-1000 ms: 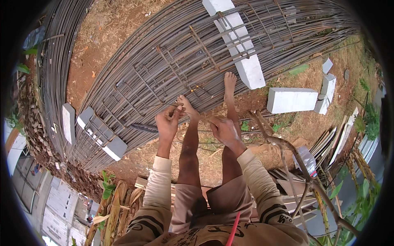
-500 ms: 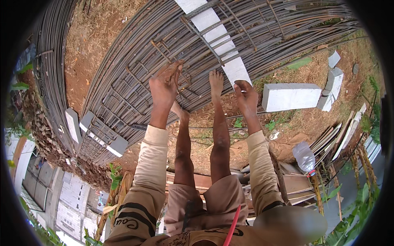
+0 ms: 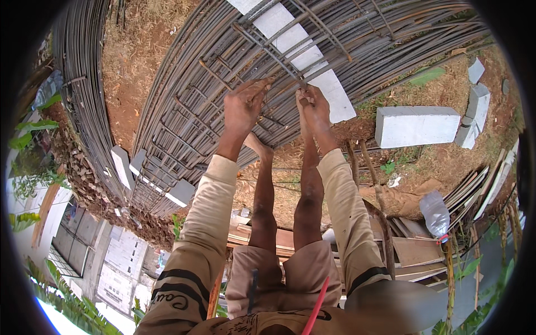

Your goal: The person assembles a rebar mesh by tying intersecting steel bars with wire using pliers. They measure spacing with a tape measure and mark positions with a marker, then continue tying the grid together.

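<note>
My left hand is raised over a bed of long steel reinforcing bars, fingers pinched together; anything between them is too small to make out. Close beside it, my right hand has its fingers closed at the corner of a bent steel stirrup. Whether it grips the steel or something thin there cannot be seen. The stirrup belongs to a rebar cage resting across a long white block. Smaller rebar frames lie on the bars to the left of my left hand.
A pale rectangular block lies on dry ground to the right, with smaller block pieces beyond. A plastic bottle and stacked boards are lower right. More grey blocks support rebar at left. My bare feet stand by the bars.
My right hand has moved left and up to the stirrup's corner, its fingers closing. My left hand has shifted slightly right, toward it. The whole view has swung a little.
</note>
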The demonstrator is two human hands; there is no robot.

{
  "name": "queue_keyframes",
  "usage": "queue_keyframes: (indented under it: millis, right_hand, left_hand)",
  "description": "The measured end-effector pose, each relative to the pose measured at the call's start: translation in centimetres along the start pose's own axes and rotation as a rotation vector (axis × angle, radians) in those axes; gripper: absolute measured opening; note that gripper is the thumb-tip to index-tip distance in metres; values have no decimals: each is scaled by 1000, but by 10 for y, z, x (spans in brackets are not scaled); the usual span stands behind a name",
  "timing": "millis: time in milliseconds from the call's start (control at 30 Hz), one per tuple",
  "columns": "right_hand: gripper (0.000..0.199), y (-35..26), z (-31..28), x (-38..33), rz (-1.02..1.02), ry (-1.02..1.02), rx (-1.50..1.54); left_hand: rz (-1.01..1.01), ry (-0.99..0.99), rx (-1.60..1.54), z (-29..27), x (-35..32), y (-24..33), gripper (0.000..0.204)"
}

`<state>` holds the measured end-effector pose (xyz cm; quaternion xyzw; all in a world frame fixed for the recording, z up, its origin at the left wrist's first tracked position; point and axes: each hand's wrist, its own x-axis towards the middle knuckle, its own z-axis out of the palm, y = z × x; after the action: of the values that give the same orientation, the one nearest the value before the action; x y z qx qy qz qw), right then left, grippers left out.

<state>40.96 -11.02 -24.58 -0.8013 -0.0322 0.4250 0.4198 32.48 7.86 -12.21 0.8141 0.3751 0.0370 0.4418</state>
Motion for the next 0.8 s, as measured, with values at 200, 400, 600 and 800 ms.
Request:
queue_keyframes:
  millis: [200, 400, 600, 800]
  right_hand:
    - [26, -14, -40, 2, -105, -122, -246]
    - [18, -15, -70, 6, -214, -55, -420]
    - [17, -9, -75, -6, -322, -53, -502]
    - [15, -64, -100, -29, -309, -210, -372]
  left_hand:
    - [-80, 70, -75, 54, -2, -6, 21]
    - [-236, 199, -48, 82, -7, -4, 21]
    - [-397, 161, -78, 98, -8, 0, 17]
    - [-307, 164, -11, 99, -3, 0, 19]
